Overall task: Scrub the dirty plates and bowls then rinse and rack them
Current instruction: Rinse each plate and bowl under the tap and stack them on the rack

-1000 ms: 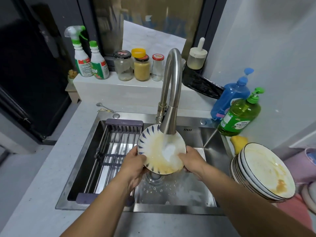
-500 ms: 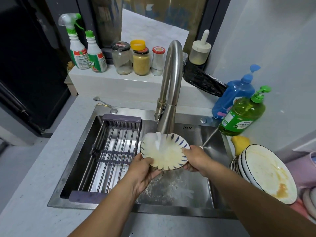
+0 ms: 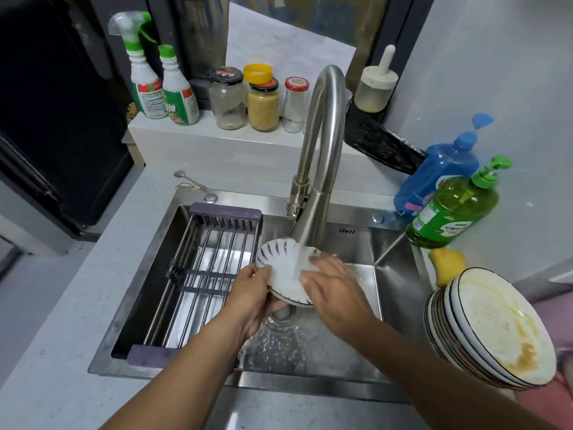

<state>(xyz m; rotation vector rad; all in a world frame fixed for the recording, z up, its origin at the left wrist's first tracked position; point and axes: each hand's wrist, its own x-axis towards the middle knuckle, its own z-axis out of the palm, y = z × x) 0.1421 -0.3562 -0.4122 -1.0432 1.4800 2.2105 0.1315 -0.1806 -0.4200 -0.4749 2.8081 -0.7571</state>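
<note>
Two wet hands share one small blue-striped plate [image 3: 280, 271] under the faucet stream at frame centre: my left hand [image 3: 252, 293] pinches its rim, my right hand [image 3: 330, 282] rubs inside with flat fingers. Slick glaze could slip into the sink [image 3: 393, 293], I judge.

Speckled counter [image 3: 62, 305], spoon [image 3: 189, 180], stacked dirty plates [image 3: 483, 330]

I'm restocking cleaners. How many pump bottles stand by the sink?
2. A blue pump bottle stands at the sink's back right corner against the wall, and a green pump bottle stands just in front of it. Others may be hidden out of view.
</note>
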